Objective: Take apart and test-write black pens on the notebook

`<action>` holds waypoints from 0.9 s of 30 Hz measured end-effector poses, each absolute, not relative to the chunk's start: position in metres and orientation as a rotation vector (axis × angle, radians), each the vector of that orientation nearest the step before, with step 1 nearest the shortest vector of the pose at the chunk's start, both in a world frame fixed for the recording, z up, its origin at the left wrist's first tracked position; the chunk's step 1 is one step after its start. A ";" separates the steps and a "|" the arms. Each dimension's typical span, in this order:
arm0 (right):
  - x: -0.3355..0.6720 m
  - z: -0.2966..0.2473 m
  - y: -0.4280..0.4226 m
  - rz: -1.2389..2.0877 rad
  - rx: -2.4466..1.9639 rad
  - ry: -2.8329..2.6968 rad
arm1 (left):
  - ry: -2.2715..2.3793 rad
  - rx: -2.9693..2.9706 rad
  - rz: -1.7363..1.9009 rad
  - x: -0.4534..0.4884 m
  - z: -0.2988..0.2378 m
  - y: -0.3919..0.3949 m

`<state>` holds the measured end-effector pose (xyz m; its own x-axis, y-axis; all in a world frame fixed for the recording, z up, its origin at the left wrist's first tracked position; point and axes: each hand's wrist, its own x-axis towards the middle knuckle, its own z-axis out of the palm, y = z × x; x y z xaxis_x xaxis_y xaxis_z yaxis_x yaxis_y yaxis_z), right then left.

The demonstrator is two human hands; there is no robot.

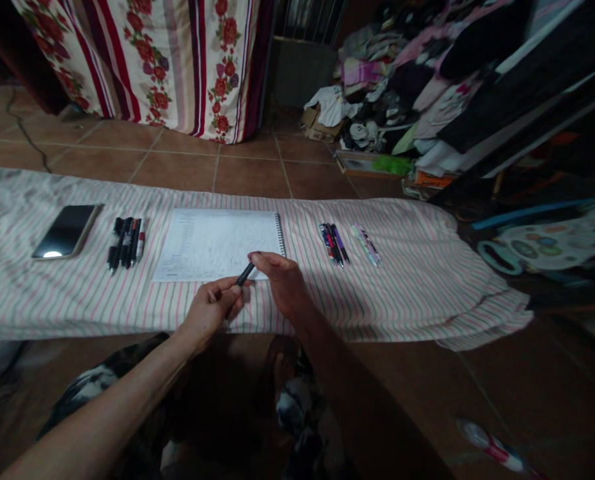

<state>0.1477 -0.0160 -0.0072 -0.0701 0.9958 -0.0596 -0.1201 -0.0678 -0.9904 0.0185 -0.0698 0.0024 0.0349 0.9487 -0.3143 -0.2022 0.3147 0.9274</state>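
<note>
Both my hands meet over the near edge of a spiral notebook [212,243] lying on a pink-striped cloth [402,287]. My left hand [210,308] is closed around the lower end of a black pen [245,273]. My right hand [280,280] pinches the pen's upper end with curled fingers. The pen slants up to the right between them. A row of dark pens [126,243] lies left of the notebook. A phone [67,231] rests further left, screen up.
Coloured pens [333,243] and lighter pens [365,243] lie right of the notebook. A floral curtain [167,60] hangs behind. Piled clothes and boxes [402,87] crowd the right. My knees sit below the cloth. A bottle [492,448] lies on the tiled floor, bottom right.
</note>
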 end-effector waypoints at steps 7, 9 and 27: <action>0.150 -0.003 -0.013 1.373 -1.162 -1.129 | 1.133 0.849 1.050 0.019 0.003 -0.067; 0.153 -0.005 -0.012 1.423 -1.152 -1.119 | 1.043 0.843 1.034 0.019 0.003 -0.068; 0.146 0.003 -0.019 1.309 -1.203 -1.243 | 1.304 0.903 1.062 0.022 0.000 -0.069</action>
